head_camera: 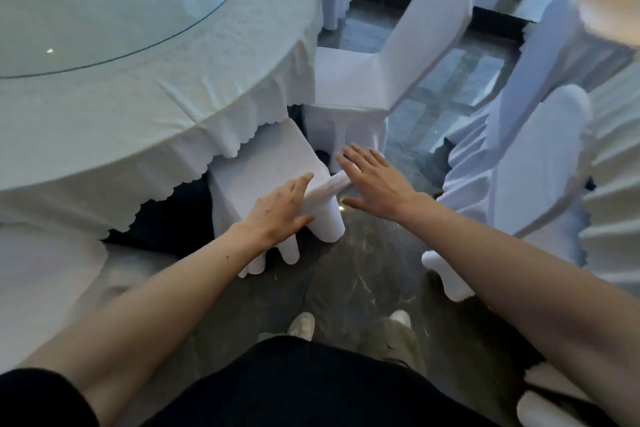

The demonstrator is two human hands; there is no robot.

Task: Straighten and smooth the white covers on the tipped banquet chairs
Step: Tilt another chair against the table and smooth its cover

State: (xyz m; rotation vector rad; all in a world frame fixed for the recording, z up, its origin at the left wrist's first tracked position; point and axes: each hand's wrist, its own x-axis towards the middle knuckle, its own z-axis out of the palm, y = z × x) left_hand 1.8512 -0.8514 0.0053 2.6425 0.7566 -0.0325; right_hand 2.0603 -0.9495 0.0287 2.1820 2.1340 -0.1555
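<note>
A banquet chair in a white cover point(266, 163) leans tipped against the round table, its upper part tucked under the scalloped tablecloth edge. My left hand point(277, 215) grips the cover at the chair's near right corner, with a fold of fabric point(329, 184) bunched between thumb and fingers. My right hand point(377, 180) is flat with fingers spread, just right of that fold at the chair's edge, holding nothing. Loose folds of the cover's skirt point(325, 229) hang below my left hand.
The round table point(145, 107) with white cloth and a glass turntable fills the upper left. Another covered chair point(367, 80) stands just behind. More covered chairs point(540, 163) crowd the right. Dark marble floor point(356, 270) and my shoes point(301, 326) lie below.
</note>
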